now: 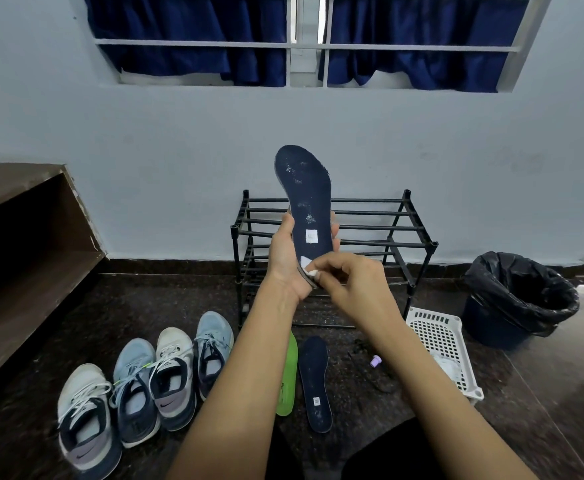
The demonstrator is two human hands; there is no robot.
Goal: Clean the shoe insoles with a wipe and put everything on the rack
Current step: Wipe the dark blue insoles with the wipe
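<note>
A dark navy shoe insole [306, 188] is gripped upright by the left hand [285, 258], in front of the black tubular rack [404, 230]. A small white wipe [309, 270] is pinched against its heel end by the right hand [352, 278].

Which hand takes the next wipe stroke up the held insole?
Right. The right hand pinches the wipe against the heel end of the held navy insole, with white specks above it. The left hand grips the insole's lower part, holding it upright, so it is occupied.
</note>
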